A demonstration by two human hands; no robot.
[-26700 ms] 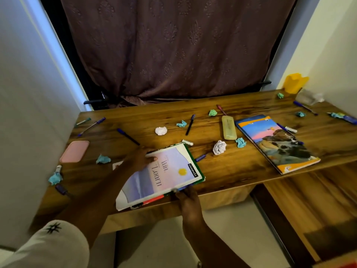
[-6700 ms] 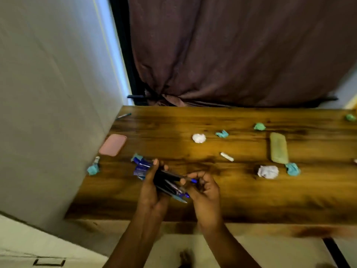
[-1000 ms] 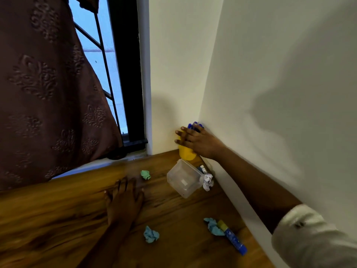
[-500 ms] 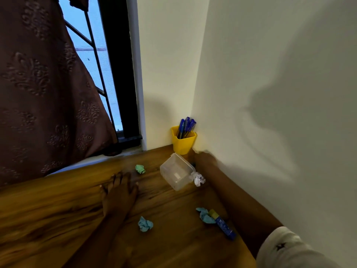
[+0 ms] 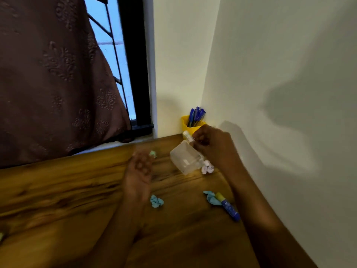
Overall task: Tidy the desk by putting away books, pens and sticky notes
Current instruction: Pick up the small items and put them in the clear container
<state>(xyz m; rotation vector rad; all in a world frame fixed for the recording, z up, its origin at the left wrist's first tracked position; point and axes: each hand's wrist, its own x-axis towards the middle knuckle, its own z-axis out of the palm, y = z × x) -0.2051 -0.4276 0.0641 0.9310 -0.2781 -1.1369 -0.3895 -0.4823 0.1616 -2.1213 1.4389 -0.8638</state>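
Head view: the blue pens (image 5: 196, 116) stand upright in the yellow cup (image 5: 190, 125) in the far right corner of the desk (image 5: 58, 190), so most of the pen sorting looks done. The right hand (image 5: 214, 146) is just in front of the cup, fingers pinched on a small white stick (image 5: 187, 135), perhaps a cap or a short pen; what it is cannot be told. The left hand (image 5: 138, 171) is blurred, fingers loosely spread and holding nothing, just above or on the wood near a green wad (image 5: 153, 153).

Still lying out: a clear box (image 5: 185, 160) tipped on its side, a white wad (image 5: 207, 169) touching it, two blue wads (image 5: 156, 201) (image 5: 210, 197), and a blue-and-yellow marker (image 5: 229, 206) by the right wall. No books show here. My judgement: the pens are nearly finished, the crumpled notes not yet begun in this corner.
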